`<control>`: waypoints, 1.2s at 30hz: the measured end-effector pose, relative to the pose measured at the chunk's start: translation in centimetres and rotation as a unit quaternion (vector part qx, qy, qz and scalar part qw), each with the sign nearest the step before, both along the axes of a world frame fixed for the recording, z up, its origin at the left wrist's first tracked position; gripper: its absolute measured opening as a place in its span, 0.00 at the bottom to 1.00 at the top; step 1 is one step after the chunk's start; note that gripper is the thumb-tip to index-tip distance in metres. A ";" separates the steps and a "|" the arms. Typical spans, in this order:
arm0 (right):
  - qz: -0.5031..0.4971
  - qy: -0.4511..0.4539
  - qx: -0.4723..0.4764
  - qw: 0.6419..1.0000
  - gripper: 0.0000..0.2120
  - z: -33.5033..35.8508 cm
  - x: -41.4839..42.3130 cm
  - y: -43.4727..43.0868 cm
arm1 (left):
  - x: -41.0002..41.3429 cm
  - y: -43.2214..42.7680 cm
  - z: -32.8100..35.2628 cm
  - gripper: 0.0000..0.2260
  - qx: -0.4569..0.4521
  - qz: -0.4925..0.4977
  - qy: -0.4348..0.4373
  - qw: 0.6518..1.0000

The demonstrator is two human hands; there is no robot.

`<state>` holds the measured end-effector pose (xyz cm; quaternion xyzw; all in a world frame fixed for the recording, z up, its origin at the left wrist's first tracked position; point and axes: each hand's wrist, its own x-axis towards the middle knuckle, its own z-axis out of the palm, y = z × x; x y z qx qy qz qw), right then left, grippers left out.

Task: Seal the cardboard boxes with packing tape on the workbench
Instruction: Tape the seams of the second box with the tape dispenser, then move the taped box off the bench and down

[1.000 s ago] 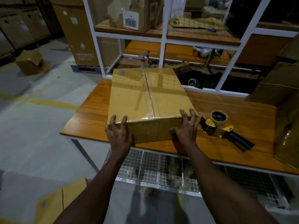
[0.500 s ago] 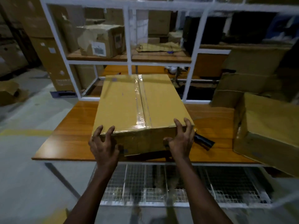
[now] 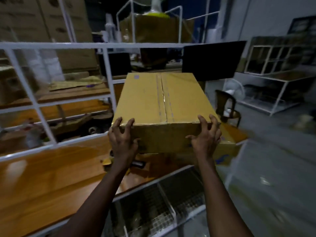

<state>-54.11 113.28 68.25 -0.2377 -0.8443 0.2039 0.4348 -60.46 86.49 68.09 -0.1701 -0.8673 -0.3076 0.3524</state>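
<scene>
Now holding the cardboard box (image 3: pixel 160 103) up in the air w/ both hands, above the right end of the workbench (image 3: pixel 42 177), not touching the wood. Shiny tape (image 3: pixel 164 98) down the middle seam on top. Left hand (image 3: pixel 122 139) gripping the near left corner: fingers curled over the top edge, thumb on the front side. Right hand (image 3: pixel 206 137) gripping the near right corner the same way. Just under the box, a 2nd box (image 3: pixel 227 151) w/ blue marks at the bench end; can't tell if touching. Tape gun (image 3: pixel 106 161) on the bench by the left wrist, mostly hidden. Wire shelf (image 3: pixel 153 211) under the bench. White rack (image 3: pixel 109 79) behind. Black chair (image 3: pixel 225 106) & white fan (image 3: pixel 233 88) off to the right, well apart.
</scene>
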 end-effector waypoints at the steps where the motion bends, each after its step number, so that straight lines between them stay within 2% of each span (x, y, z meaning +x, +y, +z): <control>1: -0.022 0.001 0.002 1.000 0.42 0.1 0.8 2.5 | -0.2 2.8 0.1 0.36 -0.005 -0.020 -0.011 1.000; 7: -0.088 0.002 -0.052 0.995 0.39 0.3 3.4 13.1 | -1.7 16.1 2.0 0.35 -0.039 -0.077 -0.026 0.996; 10: -0.096 -0.038 -0.077 0.992 0.38 0.2 2.8 16.1 | -3.3 19.6 2.4 0.36 -0.064 -0.085 -0.067 0.992; 12: -0.088 -0.104 -0.104 0.985 0.37 -0.6 2.0 17.3 | -5.0 20.8 1.1 0.40 -0.115 -0.116 -0.150 0.975; 15: -0.081 -0.231 -0.099 0.965 0.43 -1.2 0.6 17.7 | -7.1 20.8 -0.3 0.54 -0.220 -0.163 -0.267 0.924; 17: -0.088 -0.255 -0.108 0.957 0.43 -0.3 -0.1 17.5 | -7.9 20.4 0.0 0.55 -0.257 -0.160 -0.265 0.916; 20: -0.104 -0.248 -0.149 0.952 0.41 1.4 -0.8 16.0 | -8.1 18.9 0.6 0.53 -0.274 -0.136 -0.243 0.921; 24: -0.077 -0.190 -0.101 0.974 0.39 1.7 -2.6 9.9 | -7.0 14.0 -0.4 0.50 -0.196 -0.132 -0.238 0.942; 28: 0.030 -0.214 -0.054 0.975 0.38 0.7 -5.8 -0.7 | -5.5 4.4 -1.2 0.47 -0.157 -0.058 -0.212 0.963; 32: 0.140 -0.237 -0.026 0.961 0.37 -0.4 -8.0 -15.4 | -2.3 -10.5 -2.2 0.48 -0.117 0.046 -0.215 0.969; 36: 0.260 -0.253 0.017 0.932 0.36 -2.0 -6.8 -33.6 | 4.4 -28.3 -4.0 0.48 -0.084 0.163 -0.237 0.954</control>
